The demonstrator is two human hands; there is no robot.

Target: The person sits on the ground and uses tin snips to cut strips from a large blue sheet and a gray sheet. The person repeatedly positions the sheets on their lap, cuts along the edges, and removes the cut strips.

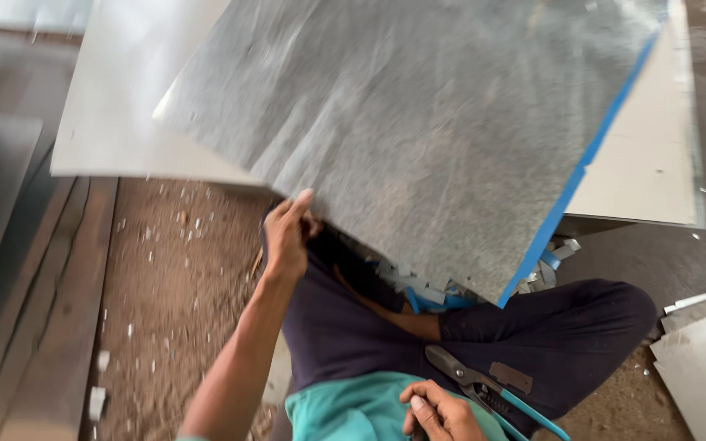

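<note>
A large grey metal sheet (426,122) with a blue strip along its right edge is tilted up over my lap. My left hand (288,233) grips its lower left edge, thumb on top. Near my waist, my right hand (439,411) rests on my teal shirt with the fingers curled, next to the handles of tin snips (484,388) with blue grips that lie on my dark trousers. Whether it holds the snips is unclear.
More pale metal sheets (116,98) lie flat under the raised one. Long metal strips (26,269) run along the left. Small offcuts (418,290) pile by my knee. Another sheet (700,367) sits at the right on the dirt floor.
</note>
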